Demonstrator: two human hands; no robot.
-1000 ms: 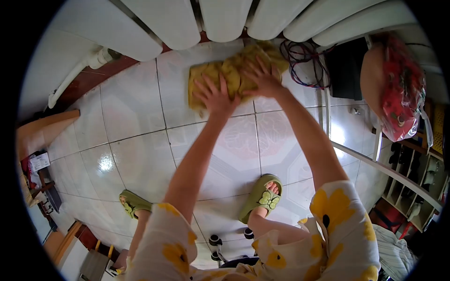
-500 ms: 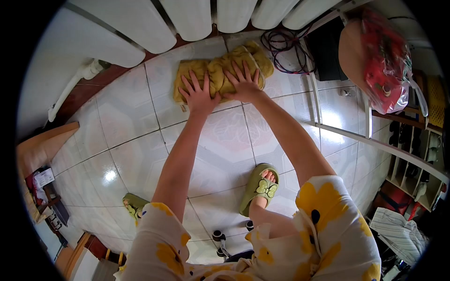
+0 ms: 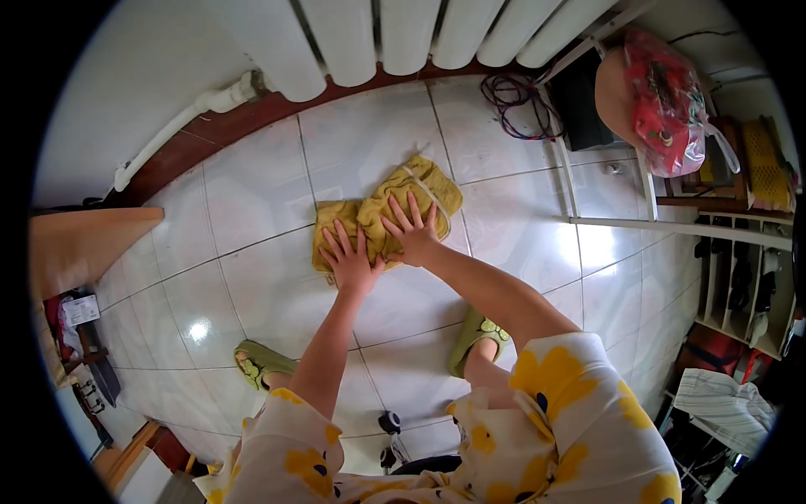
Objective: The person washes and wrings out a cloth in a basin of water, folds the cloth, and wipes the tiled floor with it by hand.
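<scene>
**Left hand (image 3: 348, 267) and right hand (image 3: 414, 239) spread flat on a mustard-yellow cloth (image 3: 368, 215)**

The cloth lies bunched on the tiled floor (image 3: 260, 202), and places here are told from it. Well to its left stands a curved wooden panel (image 3: 92, 252); a white pipe (image 3: 189, 122) runs low along the wall, left of it and beyond. A green slipper (image 3: 267, 359) is on its near left side. The left hand rests on its left part, open, fingers apart, gripping nothing. The right hand lies just beside, on its middle, likewise open with fingers fanned, not closed round the fabric. Beyond the cloth hang white radiator columns (image 3: 346, 42). Another green slipper (image 3: 466, 340) is on its near right side. Beyond it to the right sits a coiled dark cable (image 3: 512, 105), then a black box (image 3: 579, 105), a clear plastic bag (image 3: 672, 109) with red contents and, farthest right, a shoe rack (image 3: 722, 315).
</scene>
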